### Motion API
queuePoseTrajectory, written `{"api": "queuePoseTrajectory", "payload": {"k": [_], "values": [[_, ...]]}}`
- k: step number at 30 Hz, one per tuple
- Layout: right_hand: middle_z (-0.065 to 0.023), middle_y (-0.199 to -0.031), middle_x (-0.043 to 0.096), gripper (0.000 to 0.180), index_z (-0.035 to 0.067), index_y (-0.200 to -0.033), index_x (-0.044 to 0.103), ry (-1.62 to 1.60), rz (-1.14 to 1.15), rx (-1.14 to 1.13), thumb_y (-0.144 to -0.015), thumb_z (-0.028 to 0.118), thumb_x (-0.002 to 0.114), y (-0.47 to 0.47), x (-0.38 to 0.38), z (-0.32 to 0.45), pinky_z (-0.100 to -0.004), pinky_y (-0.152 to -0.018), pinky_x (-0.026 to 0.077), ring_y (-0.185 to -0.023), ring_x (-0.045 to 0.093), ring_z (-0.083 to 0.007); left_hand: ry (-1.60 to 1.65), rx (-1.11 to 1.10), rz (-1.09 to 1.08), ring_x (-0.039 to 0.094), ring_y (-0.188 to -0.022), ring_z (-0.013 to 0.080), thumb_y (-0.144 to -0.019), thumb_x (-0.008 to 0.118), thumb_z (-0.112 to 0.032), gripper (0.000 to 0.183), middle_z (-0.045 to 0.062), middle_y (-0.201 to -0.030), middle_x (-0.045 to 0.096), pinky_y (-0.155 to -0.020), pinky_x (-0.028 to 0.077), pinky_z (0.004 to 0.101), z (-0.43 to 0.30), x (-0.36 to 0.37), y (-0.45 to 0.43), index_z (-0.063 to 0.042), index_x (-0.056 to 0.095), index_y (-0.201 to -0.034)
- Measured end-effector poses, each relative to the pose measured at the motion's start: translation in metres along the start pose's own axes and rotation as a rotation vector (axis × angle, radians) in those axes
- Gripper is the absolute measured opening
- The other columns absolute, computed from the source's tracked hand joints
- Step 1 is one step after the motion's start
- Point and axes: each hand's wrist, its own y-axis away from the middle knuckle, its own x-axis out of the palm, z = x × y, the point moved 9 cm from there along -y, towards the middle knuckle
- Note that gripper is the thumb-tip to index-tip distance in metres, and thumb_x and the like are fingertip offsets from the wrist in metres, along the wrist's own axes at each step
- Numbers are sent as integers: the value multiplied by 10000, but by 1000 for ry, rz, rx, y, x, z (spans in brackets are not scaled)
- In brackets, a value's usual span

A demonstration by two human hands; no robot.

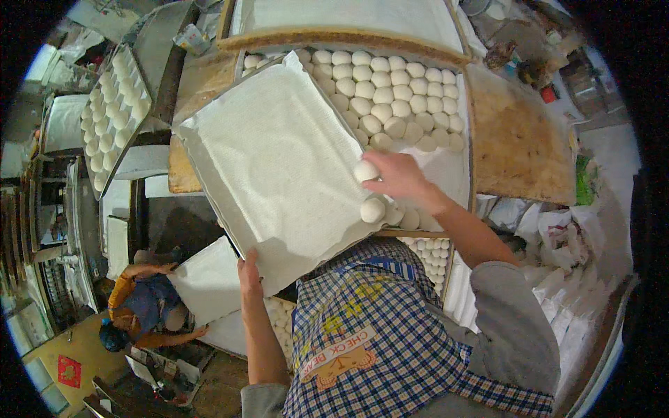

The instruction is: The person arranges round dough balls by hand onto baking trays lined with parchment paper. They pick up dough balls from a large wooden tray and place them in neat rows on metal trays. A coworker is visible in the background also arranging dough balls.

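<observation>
My left hand (251, 274) grips the near left edge of a cloth-lined tray (282, 151), which is held at a slant across the work surface. Between the thumb and fingers of my right hand (400, 175) is a round white dough ball (366, 171), over the tray's right edge. A second dough ball (372, 210) sits at the tray's near right corner. Behind and beneath the tray lies a wooden-framed board (439, 172) with a pale liner, bearing rows of dough balls (382, 95). Part of those rows is hidden by the tray.
At left stands a tilted tray of dough balls (112, 112). Another person (151, 303), lower left, holds a white-lined tray (209, 279). A wooden table surface (522, 136) extends to the right. Behind is another framed, lined board (345, 15). White bags (564, 240) lie at right.
</observation>
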Motion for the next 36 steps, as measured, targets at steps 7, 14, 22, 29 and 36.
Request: {"api": "queuePoseTrajectory", "payload": {"k": [7, 14, 22, 29, 36], "values": [[-154, -1047, 737, 476, 118, -1248, 634, 56, 8, 206, -853, 345, 772, -15, 10, -13, -503, -810, 565, -964, 717, -373, 176, -13, 89, 613, -1163, 239, -990, 679, -307, 516, 102, -1269, 674, -984, 495, 410, -4, 12, -1, -20, 597, -1411], [-179, -1146, 717, 586, 128, -1399, 561, 282, 29, 302, -866, 267, 761, -21, 4, -100, -506, -873, 558, -1045, 701, -373, 169, -24, 79, 614, -1152, 220, -995, 685, -276, 482, 68, -1253, 682, -1006, 470, 378, -8, 8, 6, -6, 614, -1387], [-226, -1182, 706, 741, 109, -1442, 499, 233, 149, 499, -798, 290, 818, -3, 28, -120, -518, -872, 564, -1065, 706, -384, 188, -18, 38, 633, -1136, 218, -992, 704, -265, 480, 70, -1256, 691, -1011, 487, 376, -20, 13, 12, -10, 618, -1389], [-183, -1181, 698, 633, 118, -1348, 587, 353, 97, 290, -792, 310, 823, -20, 24, -105, -511, -857, 569, -1044, 705, -377, 167, -45, 74, 640, -1121, 226, -979, 721, -285, 520, 74, -1256, 694, -994, 497, 377, -13, 12, 4, -9, 610, -1405], [-175, -1072, 712, 490, 98, -1196, 629, 33, -138, 52, -812, 339, 814, -53, -29, -21, -531, -825, 573, -992, 719, -375, 119, -42, 14, 647, -1059, 221, -969, 716, -304, 497, 64, -1194, 698, -927, 516, 379, -3, 5, 4, -30, 629, -1375]]}}
